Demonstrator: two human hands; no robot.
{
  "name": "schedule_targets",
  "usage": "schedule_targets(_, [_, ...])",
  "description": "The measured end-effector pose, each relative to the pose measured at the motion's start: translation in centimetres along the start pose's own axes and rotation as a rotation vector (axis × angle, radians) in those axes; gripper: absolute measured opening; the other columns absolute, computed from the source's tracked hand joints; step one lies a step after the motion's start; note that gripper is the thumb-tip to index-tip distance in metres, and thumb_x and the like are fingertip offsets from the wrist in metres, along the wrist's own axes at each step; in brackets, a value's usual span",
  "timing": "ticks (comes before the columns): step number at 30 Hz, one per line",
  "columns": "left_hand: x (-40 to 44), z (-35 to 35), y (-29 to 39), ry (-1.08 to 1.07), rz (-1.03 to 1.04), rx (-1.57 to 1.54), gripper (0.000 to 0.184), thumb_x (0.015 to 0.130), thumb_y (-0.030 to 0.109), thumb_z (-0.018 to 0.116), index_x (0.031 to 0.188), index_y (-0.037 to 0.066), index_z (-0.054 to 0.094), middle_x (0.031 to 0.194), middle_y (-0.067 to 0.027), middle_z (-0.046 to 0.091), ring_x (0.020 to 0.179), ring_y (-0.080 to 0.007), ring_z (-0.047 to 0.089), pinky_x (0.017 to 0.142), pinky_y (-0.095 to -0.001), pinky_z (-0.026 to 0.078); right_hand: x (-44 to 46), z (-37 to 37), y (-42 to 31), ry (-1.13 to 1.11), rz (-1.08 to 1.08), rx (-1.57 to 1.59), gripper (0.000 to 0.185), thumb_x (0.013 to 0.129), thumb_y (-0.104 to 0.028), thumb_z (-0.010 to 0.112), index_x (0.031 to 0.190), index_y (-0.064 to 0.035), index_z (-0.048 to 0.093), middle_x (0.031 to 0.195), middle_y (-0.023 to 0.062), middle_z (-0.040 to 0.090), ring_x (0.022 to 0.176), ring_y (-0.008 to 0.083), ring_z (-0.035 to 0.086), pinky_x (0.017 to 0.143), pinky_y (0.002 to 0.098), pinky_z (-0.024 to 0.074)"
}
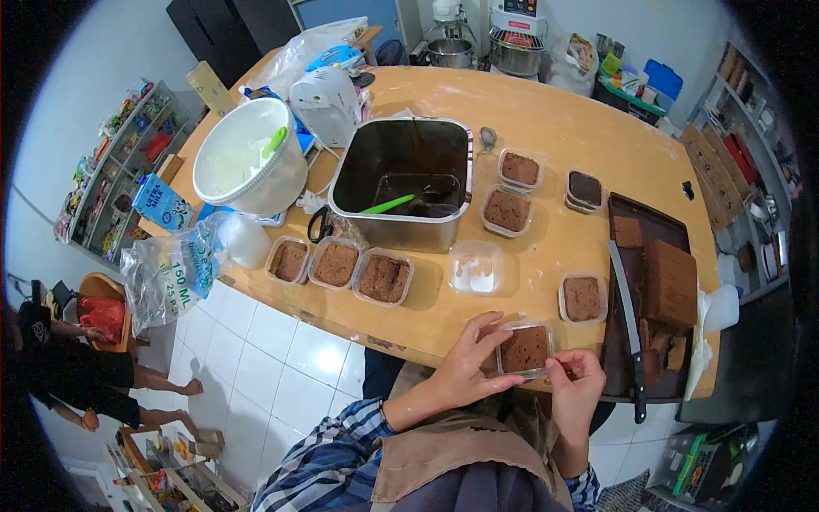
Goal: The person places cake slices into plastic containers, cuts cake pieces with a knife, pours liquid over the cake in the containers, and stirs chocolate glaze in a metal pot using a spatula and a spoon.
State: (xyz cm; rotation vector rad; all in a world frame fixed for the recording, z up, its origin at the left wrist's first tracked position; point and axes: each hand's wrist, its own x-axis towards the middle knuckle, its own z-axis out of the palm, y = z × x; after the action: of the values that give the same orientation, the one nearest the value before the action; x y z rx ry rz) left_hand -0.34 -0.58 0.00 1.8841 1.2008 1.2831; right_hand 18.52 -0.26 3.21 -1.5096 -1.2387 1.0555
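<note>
Head view: from my far-off seat, I see the left hand [467, 365] closed around a small clear plastic box with brown cake in it [525, 350], at the near edge of the tan wooden table [546, 205]. The right hand [576, 386] has its finger and thumb at the box's near right corner; I can't tell if they pinch it.

Six more clear boxes show brown cake: three in a row on the left [335, 263], two farther off by the big silver metal tub [409, 230], and one on the right [583, 299]. Another box, with a dark, flat top [584, 189], sits by the dark brown tray [627, 337].

So I think most boxes have their cake. One clear box [476, 268] has only a bit of white stuff. A big brown cake block [670, 284] is left on the tray, with a long black-handled knife [627, 299] along its left side. The white bucket [286, 175] has lots of white stuff left.
</note>
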Motion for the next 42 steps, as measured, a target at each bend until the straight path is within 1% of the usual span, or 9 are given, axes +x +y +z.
schedule_targets(6, [0.8, -1.6, 1.7, -0.011, 0.050, 0.062, 0.067, 0.067, 0.027, 0.082, 0.121, 0.002, 0.051, 0.130, -0.0228, 0.036, 0.117, -0.0373, 0.044, 0.098, -0.0427, 0.039, 0.5, 0.1, -0.3, -0.072, 0.062, 0.151, 0.014, 0.080, 0.002, 0.064, 0.085, -0.0012, 0.051, 0.073, 0.0035, 0.057, 0.062, 0.0089, 0.055, 0.054, 0.0220, 0.0461])
schedule_targets(9, [2.4, -5.9, 2.9, 0.180, 0.144, 0.528, 0.067, 0.064, 0.023, 0.082, 0.121, 0.004, 0.053, 0.129, -0.0213, 0.040, 0.118, -0.0388, 0.043, 0.098, -0.0437, 0.038, 0.4, 0.1, -0.5, -0.072, 0.084, 0.155, 0.015, 0.080, 0.001, 0.063, 0.089, -0.0011, 0.051, 0.073, 0.0031, 0.056, 0.062, 0.0093, 0.055, 0.053, 0.0221, 0.0463])
schedule_targets(13, [7.3, -12.8, 4.8, 0.375, 0.031, 1.049, 0.057, 0.060, 0.011, 0.079, 0.111, 0.003, 0.058, 0.124, -0.0193, 0.047, 0.113, -0.0390, 0.046, 0.094, -0.0447, 0.040, 0.2, -0.1, -0.7, -0.070, 0.073, 0.162, 0.015, 0.081, 0.000, 0.063, 0.091, -0.0010, 0.051, 0.074, 0.0037, 0.056, 0.062, 0.0092, 0.055, 0.054, 0.0226, 0.0466])
schedule_targets(16, [8.6, -14.9, 0.8, 0.212, -0.032, 0.932, 0.042, 0.063, 0.007, 0.076, 0.100, 0.000, 0.058, 0.123, -0.0195, 0.048, 0.111, -0.0381, 0.047, 0.093, -0.0422, 0.041, 0.3, -0.2, -0.8, -0.081, 0.075, 0.149, 0.012, 0.082, 0.000, 0.062, 0.088, -0.0004, 0.052, 0.076, 0.0040, 0.056, 0.059, 0.0084, 0.056, 0.051, 0.0210, 0.0478])
schedule_targets(19, [9.5, -15.7, -0.6, 0.192, -0.047, 0.852, 0.028, 0.068, 0.009, 0.074, 0.085, -0.001, 0.054, 0.090, -0.0164, 0.056, 0.089, -0.0348, 0.055, 0.075, -0.0402, 0.046, 0.5, -0.3, 0.7, -0.072, -0.022, 0.073, 0.011, 0.083, -0.001, 0.062, 0.088, -0.0005, 0.052, 0.076, 0.0035, 0.056, 0.061, 0.0081, 0.056, 0.052, 0.0210, 0.0479])
schedule_targets(22, [10.1, -16.3, -0.1, 0.145, -0.034, 0.842, 0.027, 0.069, 0.012, 0.074, 0.082, 0.000, 0.053, 0.080, -0.0160, 0.053, 0.080, -0.0350, 0.054, 0.067, -0.0418, 0.044, 0.4, -0.5, 1.0, -0.074, -0.022, 0.056, 0.011, 0.083, -0.001, 0.062, 0.088, -0.0005, 0.052, 0.076, 0.0035, 0.057, 0.063, 0.0078, 0.056, 0.052, 0.0208, 0.0479])
schedule_targets(33, [16.0, -21.2, 4.5, 0.211, 0.113, 0.861, 0.024, 0.071, 0.015, 0.073, 0.082, 0.001, 0.057, 0.080, -0.0167, 0.058, 0.078, -0.0339, 0.057, 0.069, -0.0391, 0.045, 0.3, -0.3, -0.7, -0.092, 0.091, 0.081, 0.014, 0.079, -0.002, 0.066, 0.089, -0.0016, 0.055, 0.076, 0.0030, 0.058, 0.064, 0.0087, 0.053, 0.058, 0.0230, 0.0427])
schedule_targets(39, [18.2, -29.8, 11.1, 0.329, 0.085, 1.050, 0.026, 0.077, 0.024, 0.071, 0.090, 0.003, 0.064, 0.081, -0.0091, 0.066, 0.075, -0.0148, 0.061, 0.067, -0.0316, 0.047, 0.3, -0.6, 0.0, -0.085, 0.080, 0.083, 0.015, 0.079, 0.001, 0.065, 0.089, -0.0016, 0.054, 0.077, 0.0031, 0.057, 0.065, 0.0080, 0.053, 0.058, 0.0222, 0.0430])
schedule_targets(42, [18.0, -34.9, 13.4, 0.449, -0.062, 1.206, 0.034, 0.078, 0.033, 0.070, 0.091, 0.002, 0.063, 0.078, -0.0094, 0.065, 0.072, -0.0141, 0.060, 0.065, -0.0310, 0.047, 0.1, -0.7, 0.2, -0.066, 0.113, 0.084, 0.016, 0.078, 0.001, 0.065, 0.089, -0.0018, 0.054, 0.076, 0.0025, 0.056, 0.065, 0.0078, 0.052, 0.059, 0.0223, 0.0431])
